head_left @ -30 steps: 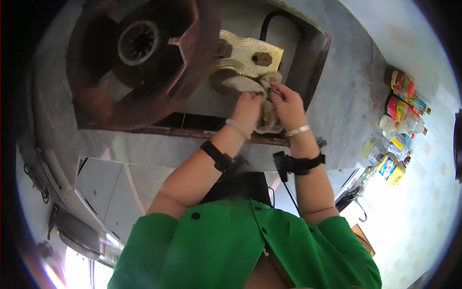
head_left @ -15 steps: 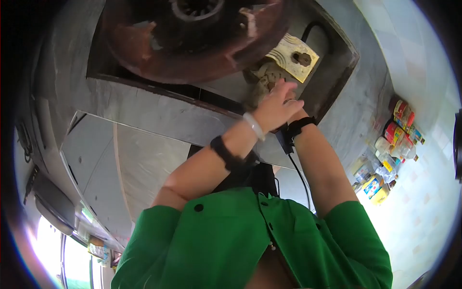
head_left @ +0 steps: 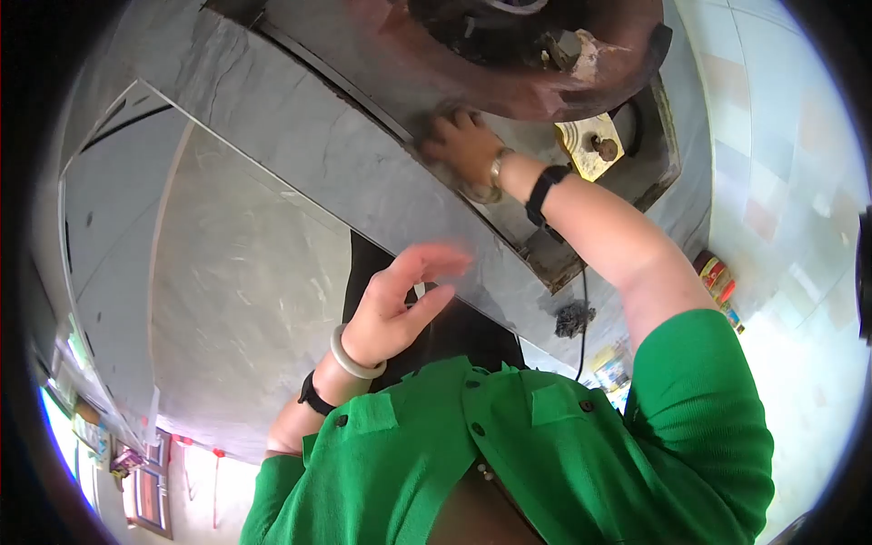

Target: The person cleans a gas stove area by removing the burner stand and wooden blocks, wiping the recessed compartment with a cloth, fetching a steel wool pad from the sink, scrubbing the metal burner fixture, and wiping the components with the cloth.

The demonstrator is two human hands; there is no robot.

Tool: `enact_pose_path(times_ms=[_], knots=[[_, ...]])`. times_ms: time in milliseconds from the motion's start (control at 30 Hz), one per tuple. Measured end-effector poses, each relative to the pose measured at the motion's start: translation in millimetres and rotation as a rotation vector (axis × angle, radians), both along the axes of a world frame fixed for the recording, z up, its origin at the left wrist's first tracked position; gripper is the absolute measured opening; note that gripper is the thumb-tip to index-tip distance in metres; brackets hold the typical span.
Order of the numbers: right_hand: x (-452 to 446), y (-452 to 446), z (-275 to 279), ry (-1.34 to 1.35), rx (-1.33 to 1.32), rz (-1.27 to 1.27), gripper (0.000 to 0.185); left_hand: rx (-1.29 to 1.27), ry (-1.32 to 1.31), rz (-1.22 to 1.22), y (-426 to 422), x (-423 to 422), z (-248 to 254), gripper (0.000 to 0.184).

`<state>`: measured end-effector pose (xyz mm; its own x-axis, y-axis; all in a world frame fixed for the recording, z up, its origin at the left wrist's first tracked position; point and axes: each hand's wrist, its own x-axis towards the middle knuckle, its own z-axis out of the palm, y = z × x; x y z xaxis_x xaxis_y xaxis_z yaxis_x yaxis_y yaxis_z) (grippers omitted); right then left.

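Observation:
My right hand (head_left: 468, 150) reaches down into the sunken recess (head_left: 668, 159) of the grey counter, below a round reddish-brown stove part (head_left: 581, 95). Its fingers press on a greyish cloth (head_left: 434, 136), which is blurred and mostly hidden under the hand. Just right of that wrist sits a yellow plate with a brown knob (head_left: 604, 147). My left hand (head_left: 400, 300) hovers in front of the counter's near edge, fingers curved and apart, with nothing in it. A dark scouring pad (head_left: 574, 318) lies on the counter near a black cord.
The black cord (head_left: 583, 350) runs down from the recess edge. Jars and bottles (head_left: 716, 277) stand at the right by the tiled wall (head_left: 772, 136). A large grey panel (head_left: 254, 272) fills the left below the counter edge.
My right hand has moved left along the recess with the cloth. My left hand has drawn back from the recess towards my body. The view has turned and shifted.

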<state>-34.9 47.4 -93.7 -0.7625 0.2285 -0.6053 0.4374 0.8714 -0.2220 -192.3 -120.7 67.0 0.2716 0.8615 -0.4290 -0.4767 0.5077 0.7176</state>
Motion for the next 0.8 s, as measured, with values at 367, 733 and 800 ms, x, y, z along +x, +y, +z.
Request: enact_pose_path(times_ms=[367, 733, 800], knots=[[143.1, -40.3, 34.1, -0.370, -0.115, 0.115, 0.045, -0.102, -0.076, 0.144, -60.9, 11.1, -0.2, 0.031], [22.5, 37.5, 3.1, -0.127, 0.025, -0.936, 0.073, -0.128, -0.129, 0.177, -66.5, 17.1, -1.9, 0.029], [32.2, 27.9, 11.0, -0.125, 0.020, -0.783, 0.081, -0.154, -0.152, 0.190, -69.4, 18.3, -9.0, 0.028]])
